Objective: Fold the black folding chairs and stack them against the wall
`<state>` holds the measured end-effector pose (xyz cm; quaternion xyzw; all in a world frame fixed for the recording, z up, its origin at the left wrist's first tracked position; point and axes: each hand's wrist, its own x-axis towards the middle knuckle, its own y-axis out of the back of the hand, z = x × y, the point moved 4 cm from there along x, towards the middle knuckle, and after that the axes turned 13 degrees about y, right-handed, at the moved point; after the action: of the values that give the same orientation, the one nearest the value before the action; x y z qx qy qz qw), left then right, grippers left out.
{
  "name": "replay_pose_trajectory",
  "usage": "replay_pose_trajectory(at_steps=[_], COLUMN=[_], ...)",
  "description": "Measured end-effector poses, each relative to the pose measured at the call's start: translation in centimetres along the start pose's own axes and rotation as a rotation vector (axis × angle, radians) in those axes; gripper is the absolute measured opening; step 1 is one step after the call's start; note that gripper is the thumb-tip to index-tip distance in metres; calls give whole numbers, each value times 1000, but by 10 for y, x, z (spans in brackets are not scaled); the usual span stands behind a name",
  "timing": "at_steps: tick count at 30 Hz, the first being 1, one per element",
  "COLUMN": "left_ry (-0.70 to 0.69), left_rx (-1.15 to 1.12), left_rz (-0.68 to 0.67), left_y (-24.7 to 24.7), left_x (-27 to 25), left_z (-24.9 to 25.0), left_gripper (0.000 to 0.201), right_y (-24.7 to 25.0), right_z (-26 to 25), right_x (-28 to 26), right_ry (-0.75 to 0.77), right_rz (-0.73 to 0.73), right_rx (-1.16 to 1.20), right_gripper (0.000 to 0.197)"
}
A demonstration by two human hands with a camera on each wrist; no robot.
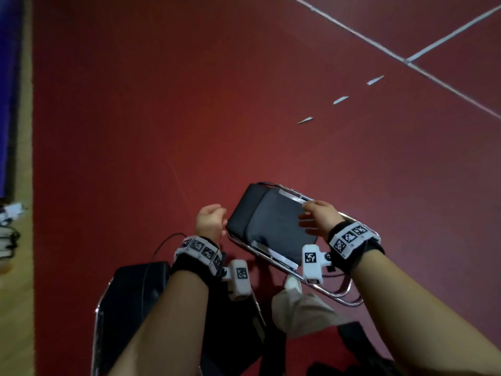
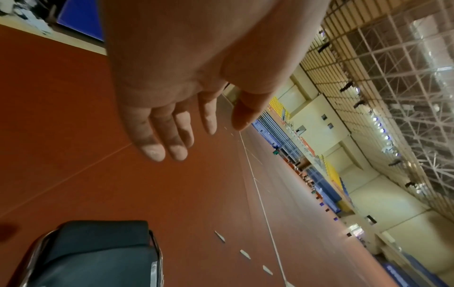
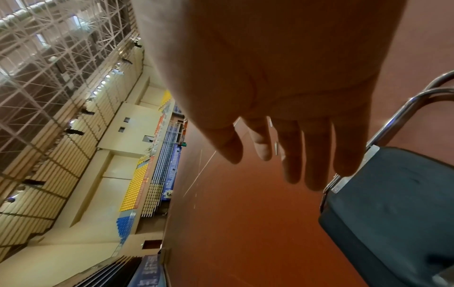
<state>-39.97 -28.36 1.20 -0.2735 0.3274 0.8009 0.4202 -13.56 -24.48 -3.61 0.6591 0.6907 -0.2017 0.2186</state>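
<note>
Forearms with marker-covered wristbands fill the near edge of the head view, and beneath the left one stands a second black chair [image 1: 135,291] with a dark cable trailing over its seat. A pale trouser leg and shoe [image 1: 294,283] show just right of it. Slightly farther out, the folded black folding chair [image 1: 267,221] tilts on the red floor [image 1: 162,104], its padded seat and backrest pressed flat inside the chrome frame [image 1: 339,294]. The right hand [image 1: 318,214] rests on the chair's far right edge, and both views of it show the fingers extended and relaxed, the little finger touching the pad's corner [image 3: 349,167] rather than wrapping it. The left hand [image 1: 210,219] hovers just beside the chair's left edge; its wrist view shows fingers [image 2: 157,139] straight and slightly spread, holding nothing, with the chair below them. No containers appear anywhere. Farther off, white court lines [image 1: 406,59] cross the floor at far right, and a blue panel [image 1: 9,90] lines the far left edge.
</note>
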Motion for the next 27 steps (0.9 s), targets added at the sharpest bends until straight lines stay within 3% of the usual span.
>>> replay_pose_trajectory(at_steps=[7, 11, 17, 23, 27], left_ry=[21, 26, 6, 41, -12], left_rx=[63, 173, 388, 521, 640], left_rz=[-8, -60, -168, -387, -528], left_y=[-8, -29, -56, -79, -80], left_x=[71, 102, 163, 261, 318], left_z=[85, 133, 153, 194, 224], left_gripper=[14, 14, 23, 28, 26], right_y=[-50, -58, -79, -125, -181], right_z=[-42, -61, -61, -60, -66], right_x=[74, 111, 143, 179, 182], right_ry=[-72, -97, -166, -215, -249], right_rz=[-35, 26, 135, 401, 630], right_rx=[3, 72, 146, 240, 393], right_gripper=[9, 10, 11, 11, 11])
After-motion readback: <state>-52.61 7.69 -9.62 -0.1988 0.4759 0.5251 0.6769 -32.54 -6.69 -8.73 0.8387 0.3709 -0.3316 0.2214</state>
